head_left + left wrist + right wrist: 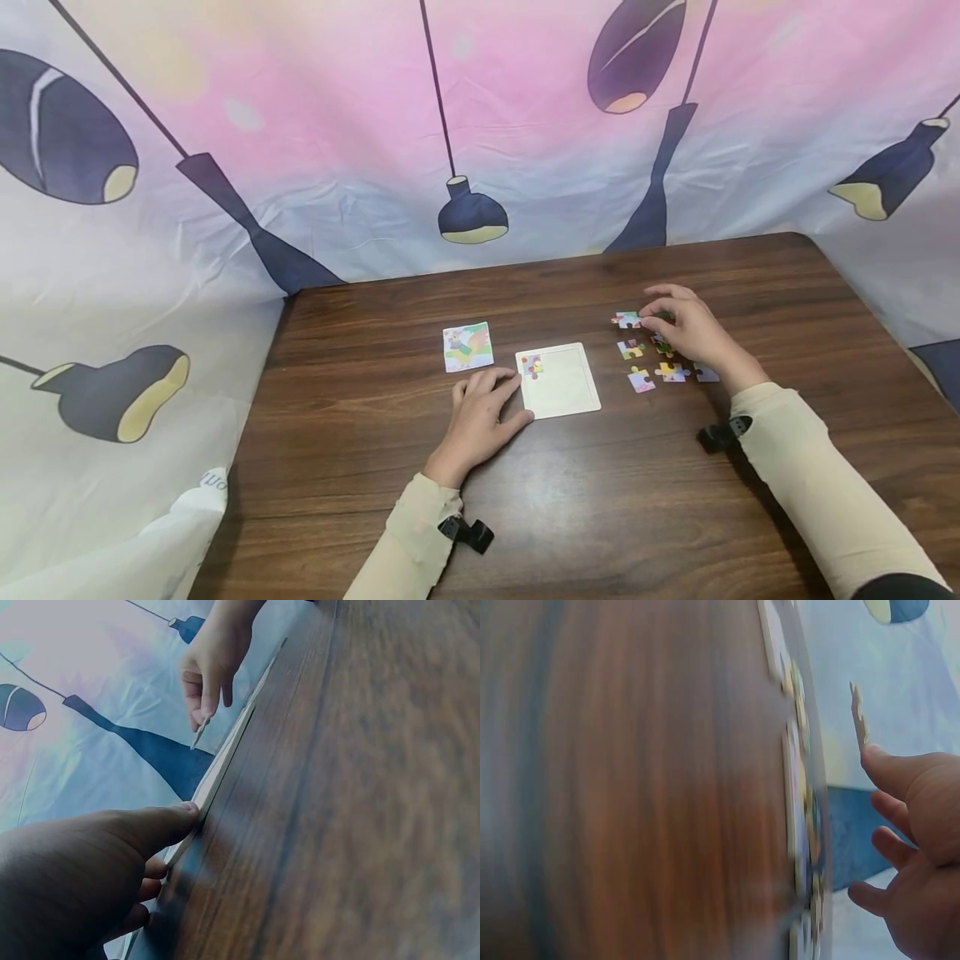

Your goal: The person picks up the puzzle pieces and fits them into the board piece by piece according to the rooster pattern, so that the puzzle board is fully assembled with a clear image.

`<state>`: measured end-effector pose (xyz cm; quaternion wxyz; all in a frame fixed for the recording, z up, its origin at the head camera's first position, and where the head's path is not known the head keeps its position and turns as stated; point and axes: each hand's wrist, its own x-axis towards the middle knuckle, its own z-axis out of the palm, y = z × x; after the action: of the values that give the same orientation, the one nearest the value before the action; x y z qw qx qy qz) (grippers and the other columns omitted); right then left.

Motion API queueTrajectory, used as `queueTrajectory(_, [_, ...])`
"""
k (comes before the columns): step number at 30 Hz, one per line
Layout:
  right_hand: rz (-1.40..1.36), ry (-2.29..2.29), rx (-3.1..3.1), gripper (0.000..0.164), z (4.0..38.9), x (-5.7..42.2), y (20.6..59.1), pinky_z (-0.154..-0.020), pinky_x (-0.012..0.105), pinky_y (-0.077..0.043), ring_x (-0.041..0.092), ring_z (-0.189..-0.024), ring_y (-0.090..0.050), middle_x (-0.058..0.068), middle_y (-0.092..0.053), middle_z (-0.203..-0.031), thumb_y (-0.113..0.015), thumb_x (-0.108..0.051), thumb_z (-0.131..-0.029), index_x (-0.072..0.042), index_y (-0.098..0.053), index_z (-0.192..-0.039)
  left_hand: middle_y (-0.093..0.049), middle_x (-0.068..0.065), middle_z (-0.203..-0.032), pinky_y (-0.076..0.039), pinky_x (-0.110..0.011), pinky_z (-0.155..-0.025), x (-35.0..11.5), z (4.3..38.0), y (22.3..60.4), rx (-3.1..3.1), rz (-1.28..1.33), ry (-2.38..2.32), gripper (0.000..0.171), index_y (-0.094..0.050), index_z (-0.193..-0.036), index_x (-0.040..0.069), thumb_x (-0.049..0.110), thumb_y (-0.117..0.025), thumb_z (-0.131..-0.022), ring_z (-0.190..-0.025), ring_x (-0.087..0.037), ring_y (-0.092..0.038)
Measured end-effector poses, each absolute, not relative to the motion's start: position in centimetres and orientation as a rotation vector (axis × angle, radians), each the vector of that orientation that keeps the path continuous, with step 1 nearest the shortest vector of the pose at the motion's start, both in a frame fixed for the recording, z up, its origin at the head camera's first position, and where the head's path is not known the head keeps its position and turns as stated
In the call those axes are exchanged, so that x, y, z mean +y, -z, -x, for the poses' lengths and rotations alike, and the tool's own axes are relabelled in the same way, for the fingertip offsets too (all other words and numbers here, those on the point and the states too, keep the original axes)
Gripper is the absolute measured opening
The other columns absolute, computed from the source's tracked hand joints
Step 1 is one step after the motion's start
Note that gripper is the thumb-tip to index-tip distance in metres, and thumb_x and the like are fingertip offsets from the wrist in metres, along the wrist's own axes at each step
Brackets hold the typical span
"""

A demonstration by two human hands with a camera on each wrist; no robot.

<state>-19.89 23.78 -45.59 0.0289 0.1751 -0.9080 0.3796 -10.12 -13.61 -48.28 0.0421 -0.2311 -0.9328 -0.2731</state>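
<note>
Long cream fabric sleeves point(817, 475) end in wrinkled cuffs above the bare left hand point(482, 414) and bare right hand point(692, 332); a small black boxy wrist camera point(477, 536) sits at each cuff, and black cloth point(902, 587) shows at the right sleeve's upper end

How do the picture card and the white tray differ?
The picture card is smaller than the white tray. A picture covers the card; the tray is mostly bare, coloured near one corner. The left hand touches the tray; the card lies farther left. Both lie on the table.
</note>
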Motion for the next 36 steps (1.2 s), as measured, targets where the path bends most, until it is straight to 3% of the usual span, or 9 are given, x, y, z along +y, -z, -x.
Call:
queueTrajectory(5, [-0.586,-1.206,-2.792,0.014,19.8,21.9,45.8,-0.097,0.062,-0.041,0.048,-0.134,-0.048,0.024,-0.051,-0.150,-0.068,-0.007,-0.103,0.003,-0.076,-0.110,-0.059,-0.009,-0.145,-0.029,-0.059,-0.106,-13.6,10.1,48.2,-2.858,0.706,0.835,0.059,-0.065,-0.145,0.007,0.040,-0.077,-0.097,-0.135,-0.032,-0.050])
queueTrajectory(13, [-0.651,-1.234,-2.788,0.012,19.6,18.0,46.2,-0.104,0.063,-0.042,0.046,-0.137,-0.048,0.022,-0.054,-0.148,-0.070,-0.009,-0.102,0.000,-0.077,-0.107,-0.059,-0.009,-0.144,-0.030,-0.059,-0.105,-13.7,10.1,48.2,-2.859,0.706,0.834,0.059,-0.065,-0.145,0.008,0.040,-0.077,-0.097,-0.134,-0.032,-0.051])
queueTrajectory(23, [-0.729,-1.257,-2.830,0.011,18.7,13.7,46.4,-0.112,0.065,-0.035,0.044,-0.141,-0.045,0.020,-0.057,-0.147,-0.073,-0.010,-0.101,-0.003,-0.079,-0.107,-0.058,-0.008,-0.146,-0.030,-0.059,-0.106,-13.7,10.2,48.2,-2.873,0.709,0.828,0.059,-0.064,-0.146,0.008,0.041,-0.076,-0.098,-0.136,-0.032,-0.050])
queueTrajectory(36, [-0.808,-1.111,-2.853,0.007,18.4,12.7,46.7,-0.118,0.070,-0.018,0.046,-0.141,-0.046,0.020,-0.062,-0.142,-0.074,-0.009,-0.098,-0.008,-0.080,-0.102,-0.058,-0.008,-0.145,-0.030,-0.058,-0.106,-13.6,10.3,48.2,-2.873,0.698,0.827,0.059,-0.065,-0.145,0.007,0.040,-0.076,-0.098,-0.135,-0.032,-0.049])
